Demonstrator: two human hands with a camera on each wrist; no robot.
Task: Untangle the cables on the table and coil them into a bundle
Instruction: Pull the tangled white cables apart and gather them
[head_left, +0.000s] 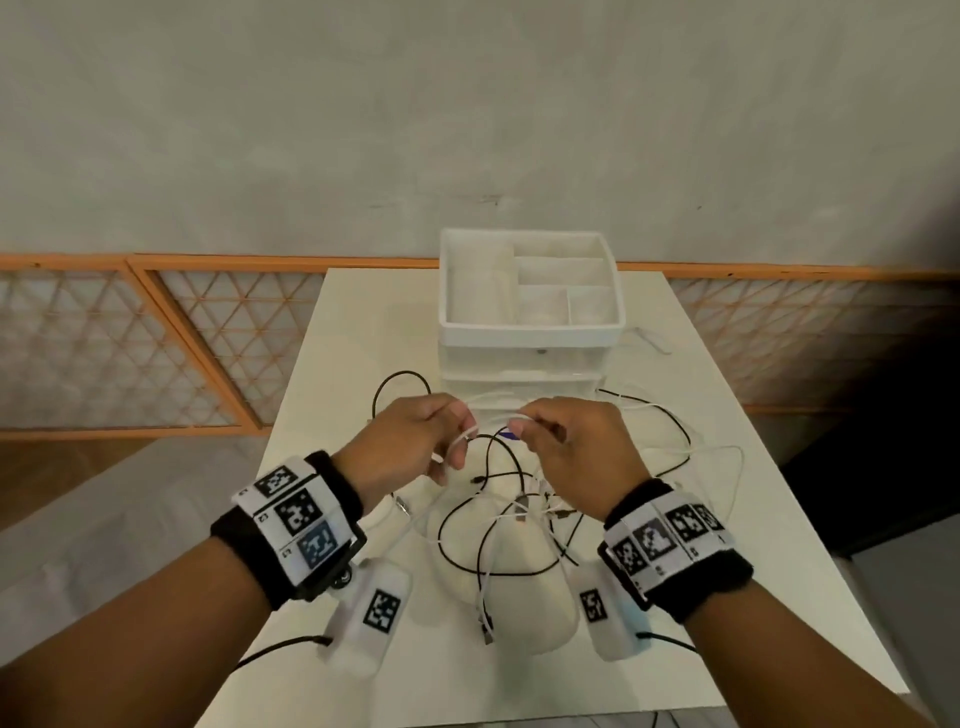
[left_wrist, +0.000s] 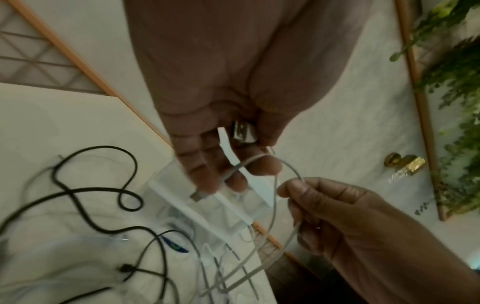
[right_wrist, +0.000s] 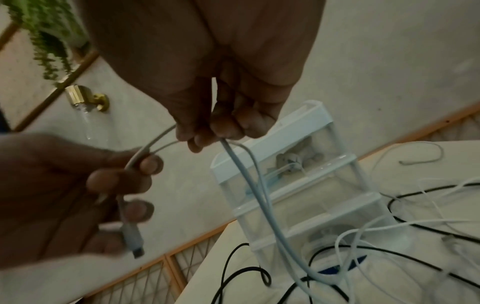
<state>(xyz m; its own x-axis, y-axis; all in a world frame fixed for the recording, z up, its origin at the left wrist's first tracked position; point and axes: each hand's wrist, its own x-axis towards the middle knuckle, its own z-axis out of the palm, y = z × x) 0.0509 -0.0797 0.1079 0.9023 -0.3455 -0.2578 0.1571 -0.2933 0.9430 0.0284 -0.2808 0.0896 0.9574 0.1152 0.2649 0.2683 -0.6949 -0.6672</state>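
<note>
White cable (head_left: 493, 413) stretches in a short span between the two hands, raised above the tangle and running roughly left to right across the person's front. The left hand (head_left: 410, 441) pinches it close to its plug end (left_wrist: 198, 196), with a second metal plug (left_wrist: 242, 131) tucked against the palm. The right hand (head_left: 566, 447) curls round the same cable a little farther along; from there two strands drop down into the heap (head_left: 509, 519) of black and white cables on the table (head_left: 727, 519). So the free end lies at the left hand and the trapped length below the right, which is probably the one to draw the line clear or feed the next loop. Just beyond the hands stands a white drawer box (head_left: 530, 322). Behind it are a pale wall and an orange-framed lattice panel (head_left: 156, 343).
</note>
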